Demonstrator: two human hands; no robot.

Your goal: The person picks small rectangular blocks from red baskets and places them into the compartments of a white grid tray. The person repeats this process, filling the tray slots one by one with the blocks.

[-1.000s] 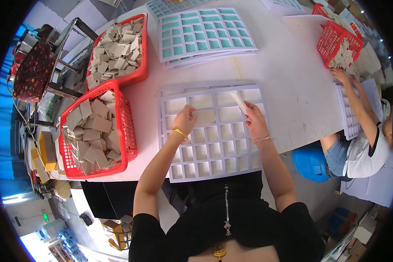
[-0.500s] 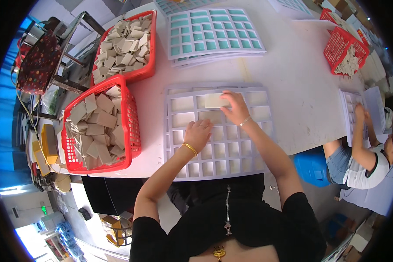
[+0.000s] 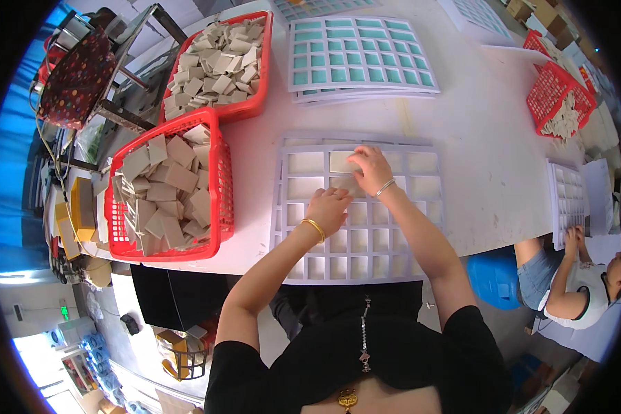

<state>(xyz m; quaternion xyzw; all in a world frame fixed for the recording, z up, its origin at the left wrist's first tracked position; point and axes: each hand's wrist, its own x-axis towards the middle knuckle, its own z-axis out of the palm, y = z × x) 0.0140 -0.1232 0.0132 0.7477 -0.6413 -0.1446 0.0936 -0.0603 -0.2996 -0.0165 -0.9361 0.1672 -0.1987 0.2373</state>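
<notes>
A white grid tray [image 3: 297, 279] with rectangular compartments lies in front of me, on top of another like it. My right hand [image 3: 372, 172] pinches the right end of a cream rectangular tile [image 3: 341, 161] between thumb and fingers. This tile lines up with a compartment in the far row, left of the middle; whether it sits fully down is hard to see. My left hand [image 3: 328, 211] rests lower on the tray, fingers loosely extended. Its fingertips lie by a greyish compartment in the second row, partly covered by both hands. No held thing shows in the left hand.
Two red baskets, one near [image 3: 225, 186] and one farther [image 3: 264, 76], hold cream tiles at the left. Trays with turquoise compartments [image 3: 366, 88] are stacked beyond mine. At the right are another red basket [image 3: 541, 103] and a person [image 3: 579, 297] with hands at a white tray [image 3: 566, 190].
The tile in my right hand has shifted slightly left relative to the tray, lining up with its compartment. The whole view has swung a little. The other person's hands moved nearer their tray's near edge.
</notes>
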